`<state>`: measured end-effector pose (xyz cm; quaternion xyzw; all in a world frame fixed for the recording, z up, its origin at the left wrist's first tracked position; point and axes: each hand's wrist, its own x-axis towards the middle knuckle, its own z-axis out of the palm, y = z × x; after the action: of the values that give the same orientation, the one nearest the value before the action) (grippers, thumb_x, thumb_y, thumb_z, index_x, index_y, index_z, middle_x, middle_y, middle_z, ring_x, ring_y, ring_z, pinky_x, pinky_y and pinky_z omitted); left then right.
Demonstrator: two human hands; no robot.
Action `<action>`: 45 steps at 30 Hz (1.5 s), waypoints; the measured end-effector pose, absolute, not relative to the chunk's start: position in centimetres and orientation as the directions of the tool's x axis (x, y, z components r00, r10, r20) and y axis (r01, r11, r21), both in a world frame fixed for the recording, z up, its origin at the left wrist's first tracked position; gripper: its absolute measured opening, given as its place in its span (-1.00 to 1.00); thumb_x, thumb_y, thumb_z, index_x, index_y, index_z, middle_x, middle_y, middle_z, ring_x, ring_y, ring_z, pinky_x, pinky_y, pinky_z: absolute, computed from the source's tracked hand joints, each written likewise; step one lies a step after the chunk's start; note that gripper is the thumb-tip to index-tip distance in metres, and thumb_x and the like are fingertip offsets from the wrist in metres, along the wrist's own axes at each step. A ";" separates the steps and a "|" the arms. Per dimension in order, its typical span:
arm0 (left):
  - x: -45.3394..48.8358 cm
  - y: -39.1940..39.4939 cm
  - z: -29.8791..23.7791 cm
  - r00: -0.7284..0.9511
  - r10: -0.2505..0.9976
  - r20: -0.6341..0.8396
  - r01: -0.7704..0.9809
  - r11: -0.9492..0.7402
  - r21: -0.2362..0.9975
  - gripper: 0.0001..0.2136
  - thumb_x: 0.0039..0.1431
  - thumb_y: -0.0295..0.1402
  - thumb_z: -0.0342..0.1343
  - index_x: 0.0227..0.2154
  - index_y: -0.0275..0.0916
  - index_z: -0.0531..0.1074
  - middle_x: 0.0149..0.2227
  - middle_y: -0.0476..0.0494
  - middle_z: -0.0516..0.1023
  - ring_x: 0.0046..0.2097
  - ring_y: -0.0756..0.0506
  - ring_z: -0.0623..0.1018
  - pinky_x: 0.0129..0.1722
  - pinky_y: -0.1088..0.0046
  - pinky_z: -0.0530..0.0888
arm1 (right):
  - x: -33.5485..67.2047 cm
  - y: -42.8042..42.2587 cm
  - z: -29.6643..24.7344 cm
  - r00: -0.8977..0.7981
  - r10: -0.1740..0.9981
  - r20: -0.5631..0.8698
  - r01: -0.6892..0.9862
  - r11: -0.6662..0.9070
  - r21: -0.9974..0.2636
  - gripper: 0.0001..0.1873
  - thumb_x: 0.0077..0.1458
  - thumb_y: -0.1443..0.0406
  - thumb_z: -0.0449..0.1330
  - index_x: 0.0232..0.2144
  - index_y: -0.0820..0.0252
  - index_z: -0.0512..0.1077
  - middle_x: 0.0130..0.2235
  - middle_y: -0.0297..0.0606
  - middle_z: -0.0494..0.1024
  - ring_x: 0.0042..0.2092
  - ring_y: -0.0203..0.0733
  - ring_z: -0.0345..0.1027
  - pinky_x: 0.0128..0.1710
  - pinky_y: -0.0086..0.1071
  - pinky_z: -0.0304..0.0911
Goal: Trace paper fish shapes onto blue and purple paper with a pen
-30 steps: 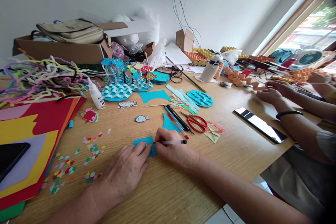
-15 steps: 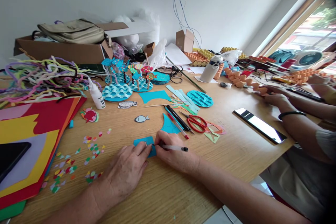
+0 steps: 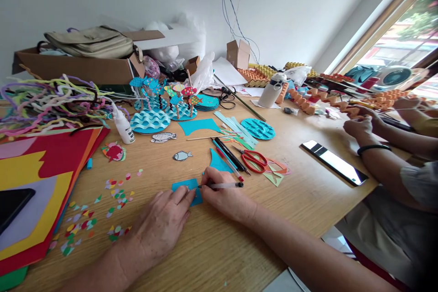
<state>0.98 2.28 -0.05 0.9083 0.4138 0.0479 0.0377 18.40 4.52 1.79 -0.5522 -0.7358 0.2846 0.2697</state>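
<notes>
My right hand (image 3: 227, 194) is closed round a pen (image 3: 226, 185) with a clear barrel and a black end cap. Its tip meets the right side of a small blue piece of paper (image 3: 195, 198). My left hand (image 3: 164, 219) lies on that paper, fingers stretched out and pressing it to the table; what is under the fingertips is mostly hidden. Beyond the hands lie a grey paper fish (image 3: 182, 155) and a patterned paper fish (image 3: 164, 137). A blue paper scrap (image 3: 219, 163), several pens (image 3: 230, 155) and red-handled scissors (image 3: 255, 159) sit just past my right hand.
Confetti (image 3: 82, 226) and coloured sheets (image 3: 41, 182) spread at the left, near a glue bottle (image 3: 123, 123). Fish decorations (image 3: 179, 100) stand behind. A phone (image 3: 333, 163) lies at the right, near another person's hands (image 3: 359, 123) on an egg-carton strip (image 3: 328, 102).
The view has shifted slightly. My hands, the pen and the blue paper keep nearly the same places relative to each other. At the right, the other person's hands have moved a little.
</notes>
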 end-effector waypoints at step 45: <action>0.8 2.3 -0.2 0.663 0.739 0.119 0.721 -0.674 0.163 -0.74 0.19 -0.58 -0.16 -0.15 -0.27 0.36 -0.11 -0.21 0.43 -0.15 -0.22 0.47 -0.20 0.13 0.47 | 18.2 3.8 1.7 -0.274 0.955 0.114 0.636 0.268 -0.724 -0.84 -0.15 0.52 0.03 -0.57 0.18 0.22 -0.62 -0.49 0.23 -0.57 -0.39 0.08 -0.54 -0.52 -0.04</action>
<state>0.77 2.34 -0.19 0.9105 0.4008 0.0877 0.0511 18.24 3.78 1.70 -0.5336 -0.7454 0.2849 0.2802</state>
